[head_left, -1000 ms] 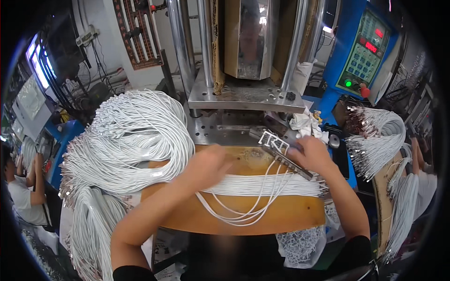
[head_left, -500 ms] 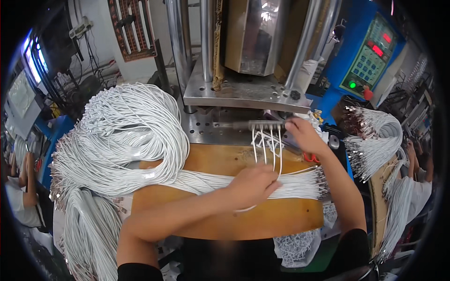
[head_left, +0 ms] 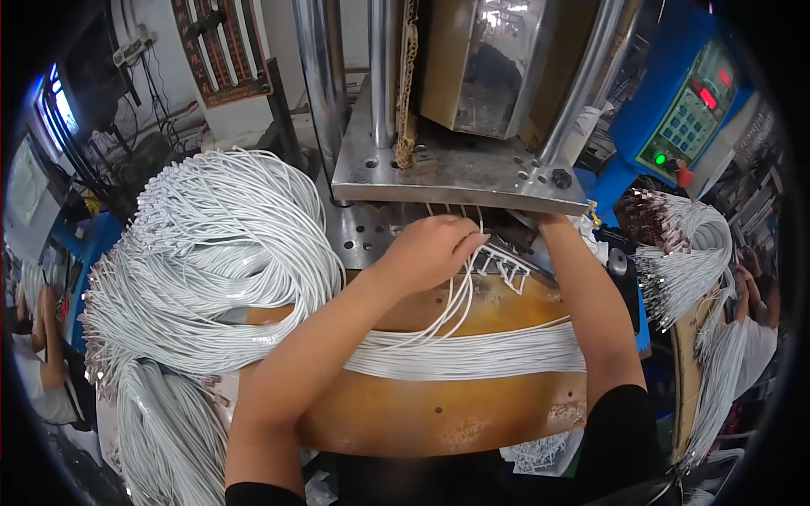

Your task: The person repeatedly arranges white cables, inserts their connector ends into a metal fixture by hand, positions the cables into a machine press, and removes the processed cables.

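White cables (head_left: 460, 305) gripped in left hand (head_left: 432, 251), running under press plate (head_left: 456, 191); right hand (head_left: 554, 224) mostly hidden, grip can't tell; slack pinch could skew them.

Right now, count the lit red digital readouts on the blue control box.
2: the upper readout and, below and left of it, the lower readout, both on the green keypad panel. No others show.

Wears black now, short sleeves (head_left: 623, 440) at four and seven o'clock, leaving forearms (head_left: 325, 341) and left hand (head_left: 432, 253) bare!
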A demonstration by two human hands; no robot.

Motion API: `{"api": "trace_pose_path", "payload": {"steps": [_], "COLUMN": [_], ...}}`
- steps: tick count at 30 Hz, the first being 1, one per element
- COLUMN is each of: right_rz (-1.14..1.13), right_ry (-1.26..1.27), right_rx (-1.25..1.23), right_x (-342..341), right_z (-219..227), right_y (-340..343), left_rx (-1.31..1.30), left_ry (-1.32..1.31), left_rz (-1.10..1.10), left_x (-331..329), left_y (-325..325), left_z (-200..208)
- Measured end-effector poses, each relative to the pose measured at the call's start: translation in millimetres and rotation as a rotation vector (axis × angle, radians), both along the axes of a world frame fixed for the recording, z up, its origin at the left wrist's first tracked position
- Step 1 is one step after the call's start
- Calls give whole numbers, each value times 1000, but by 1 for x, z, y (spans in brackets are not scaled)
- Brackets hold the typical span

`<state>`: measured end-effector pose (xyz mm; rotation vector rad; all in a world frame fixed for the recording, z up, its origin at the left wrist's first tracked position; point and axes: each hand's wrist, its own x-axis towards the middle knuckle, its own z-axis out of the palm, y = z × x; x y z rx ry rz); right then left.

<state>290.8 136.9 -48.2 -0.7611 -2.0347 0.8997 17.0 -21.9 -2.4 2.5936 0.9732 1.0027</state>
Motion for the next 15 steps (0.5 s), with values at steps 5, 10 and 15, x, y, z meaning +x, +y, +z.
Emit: {"api": "trace_pose_path", "payload": {"steps": [5,10,15], "right_rz": [-390,-300,-214], "right_ry": [-813,-563,-563], "right_rx": [411,408,190], "right_x": [-37,-67,-88], "right_z": [31,35,56], "right_y": [-57,-102,-106], "left_rx": [219,184,133], "left_ry": [112,191,263], "left_rz": [308,377,378], "left_x": [-7,-4,-5], "left_y": [7,8,10], "left_z": [-10,-8,2]}}
